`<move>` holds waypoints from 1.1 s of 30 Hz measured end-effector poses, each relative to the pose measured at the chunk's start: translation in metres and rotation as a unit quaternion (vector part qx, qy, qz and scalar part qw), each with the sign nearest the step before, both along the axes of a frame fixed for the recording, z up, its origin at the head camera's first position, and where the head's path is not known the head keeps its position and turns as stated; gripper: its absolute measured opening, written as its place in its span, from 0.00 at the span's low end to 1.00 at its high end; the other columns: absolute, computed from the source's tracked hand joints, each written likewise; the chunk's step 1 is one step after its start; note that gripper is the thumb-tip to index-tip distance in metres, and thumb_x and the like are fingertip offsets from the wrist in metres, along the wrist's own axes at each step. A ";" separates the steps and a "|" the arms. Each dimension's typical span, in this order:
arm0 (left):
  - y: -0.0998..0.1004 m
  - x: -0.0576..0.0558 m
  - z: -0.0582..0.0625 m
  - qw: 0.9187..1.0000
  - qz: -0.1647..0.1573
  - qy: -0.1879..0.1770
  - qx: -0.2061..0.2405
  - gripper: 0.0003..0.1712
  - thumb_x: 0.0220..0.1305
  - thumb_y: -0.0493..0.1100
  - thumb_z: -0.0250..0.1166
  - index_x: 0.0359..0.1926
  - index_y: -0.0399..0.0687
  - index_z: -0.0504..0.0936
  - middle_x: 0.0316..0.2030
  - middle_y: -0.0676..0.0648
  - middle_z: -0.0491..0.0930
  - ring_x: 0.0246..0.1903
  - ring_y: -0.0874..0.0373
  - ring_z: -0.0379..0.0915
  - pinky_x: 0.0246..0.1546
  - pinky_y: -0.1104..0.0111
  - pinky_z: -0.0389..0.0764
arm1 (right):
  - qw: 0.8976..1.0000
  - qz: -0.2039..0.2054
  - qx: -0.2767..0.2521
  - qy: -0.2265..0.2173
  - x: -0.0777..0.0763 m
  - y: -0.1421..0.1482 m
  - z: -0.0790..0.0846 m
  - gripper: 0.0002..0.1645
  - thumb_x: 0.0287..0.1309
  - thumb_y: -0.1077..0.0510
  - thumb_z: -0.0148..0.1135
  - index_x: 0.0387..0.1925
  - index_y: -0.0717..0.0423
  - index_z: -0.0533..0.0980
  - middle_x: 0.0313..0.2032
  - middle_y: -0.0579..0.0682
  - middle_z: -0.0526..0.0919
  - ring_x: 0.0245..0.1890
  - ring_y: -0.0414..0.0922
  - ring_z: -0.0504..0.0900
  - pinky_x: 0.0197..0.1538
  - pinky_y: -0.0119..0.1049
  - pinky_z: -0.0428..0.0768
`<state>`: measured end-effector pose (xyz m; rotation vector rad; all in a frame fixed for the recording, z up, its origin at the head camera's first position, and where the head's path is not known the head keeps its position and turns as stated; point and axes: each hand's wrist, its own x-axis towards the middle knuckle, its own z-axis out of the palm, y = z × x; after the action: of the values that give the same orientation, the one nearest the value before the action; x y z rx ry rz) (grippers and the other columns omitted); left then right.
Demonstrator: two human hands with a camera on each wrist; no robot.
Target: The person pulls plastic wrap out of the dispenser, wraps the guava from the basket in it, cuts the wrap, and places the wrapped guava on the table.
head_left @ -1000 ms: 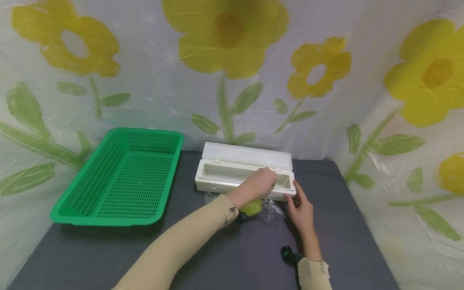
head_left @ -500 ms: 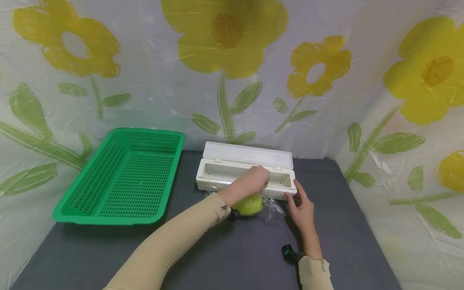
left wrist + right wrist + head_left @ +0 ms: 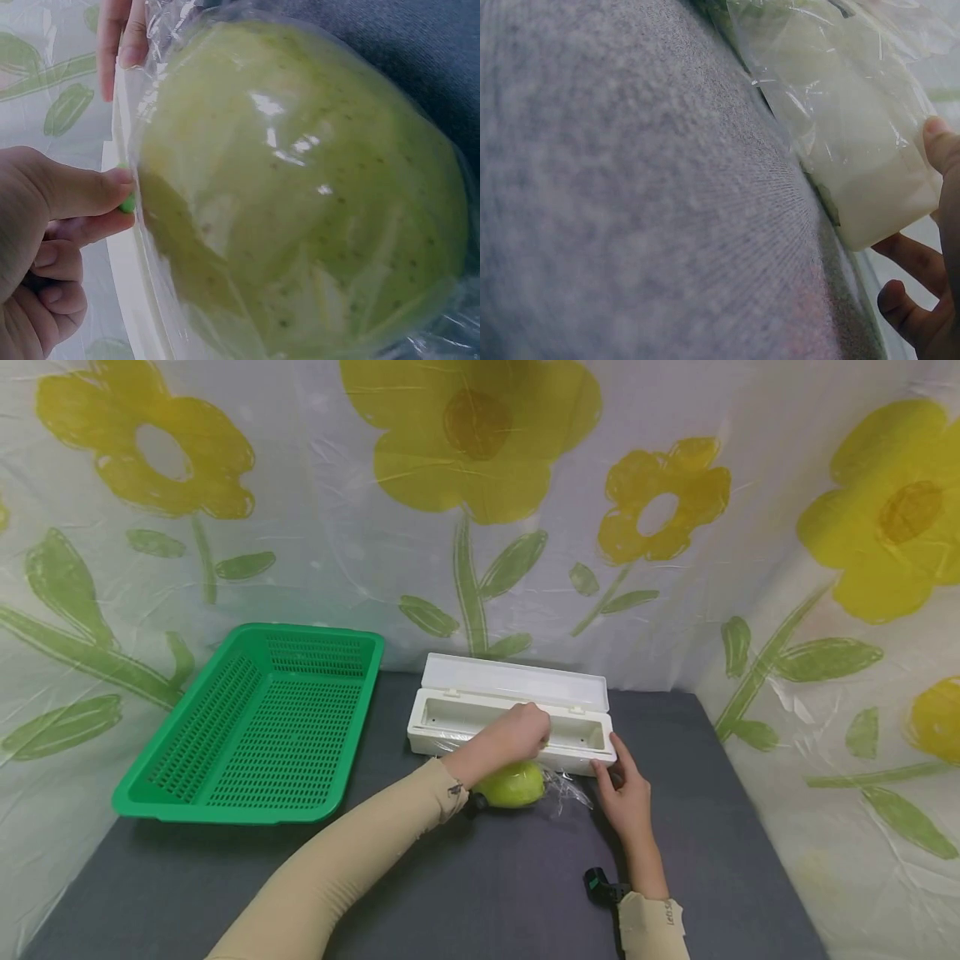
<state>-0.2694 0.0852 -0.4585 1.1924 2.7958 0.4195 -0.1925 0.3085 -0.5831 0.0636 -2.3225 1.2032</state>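
In the head view, a long white cling film box stands at the back with its lid raised. My left hand reaches over its front edge. In the left wrist view its thumb and index finger pinch a small green slider on that edge. Right below lies a pale green speckled fruit under clear plastic film, partly hidden by my left arm in the head view. My right hand grips the box's right end, thumb in front and fingers round the corner.
A green perforated plastic basket stands to the left of the box. The table has a dark grey cloth. White sheeting printed with yellow flowers hangs behind and on both sides.
My left hand has slid left along the box's front edge, showing more of the green fruit. My right hand keeps its grip on the right end.
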 end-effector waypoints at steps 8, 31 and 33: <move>-0.010 0.000 -0.002 1.000 0.002 0.000 -0.004 0.29 0.53 0.24 0.60 0.12 0.56 0.56 0.11 0.58 0.54 0.15 0.65 0.48 0.18 0.76 0.57 | 1.000 0.002 0.002 0.001 0.001 -0.002 0.000 0.37 0.69 0.66 0.69 0.76 0.61 0.69 0.42 0.69 0.88 0.45 0.66 0.89 0.49 0.66 0.84; -0.043 -0.004 -0.005 0.999 0.005 0.036 -0.023 0.30 0.61 0.30 0.61 0.15 0.57 0.53 0.16 0.56 0.46 0.19 0.62 0.42 0.20 0.72 0.51 | 1.000 -0.002 0.008 -0.003 0.001 0.001 -0.002 0.37 0.69 0.65 0.69 0.76 0.59 0.69 0.45 0.70 0.88 0.47 0.66 0.88 0.50 0.67 0.83; -0.045 -0.004 -0.003 0.999 0.006 0.035 -0.025 0.30 0.62 0.30 0.60 0.16 0.57 0.52 0.16 0.56 0.45 0.19 0.62 0.41 0.21 0.72 0.50 | 1.000 -0.003 0.011 0.001 0.000 0.002 -0.002 0.37 0.68 0.65 0.70 0.76 0.59 0.70 0.44 0.69 0.88 0.46 0.66 0.89 0.49 0.66 0.84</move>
<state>-0.2730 0.0401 -0.4613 1.2034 2.8544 0.3120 -0.1929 0.3101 -0.5848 0.0661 -2.3325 1.1749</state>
